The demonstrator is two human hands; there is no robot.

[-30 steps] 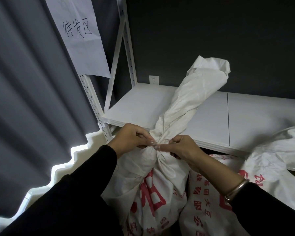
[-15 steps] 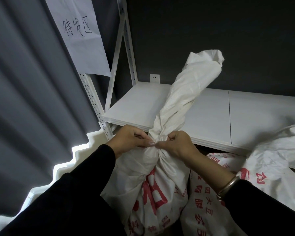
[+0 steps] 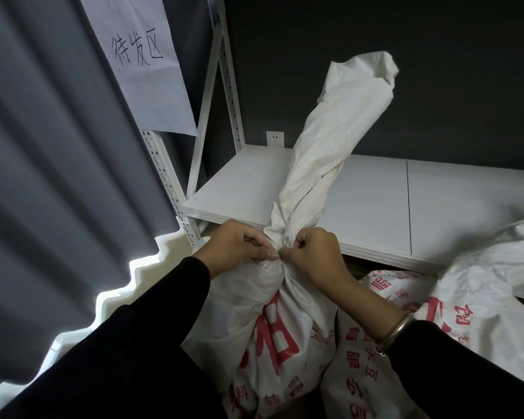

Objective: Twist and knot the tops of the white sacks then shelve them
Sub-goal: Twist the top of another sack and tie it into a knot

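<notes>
A white sack [image 3: 273, 334] with red print stands in front of me, below the shelf edge. Its top is twisted into a long rope [image 3: 324, 152] that rises up and to the right over the white shelf [image 3: 375, 201]. My left hand [image 3: 236, 249] pinches the twisted neck from the left. My right hand [image 3: 315, 255] grips the same neck from the right. The fingertips of both hands meet at the cinched point.
A second printed white sack [image 3: 363, 370] leans at the right of the first, and a third [image 3: 490, 291] lies at the far right with its top on the shelf. A white upright post [image 3: 170, 189] stands at left, beside a grey curtain [image 3: 58, 176] and a paper sign [image 3: 139, 62].
Both hands have drawn closer together on the neck and risen slightly. The twisted top has swung a little more upright.
</notes>
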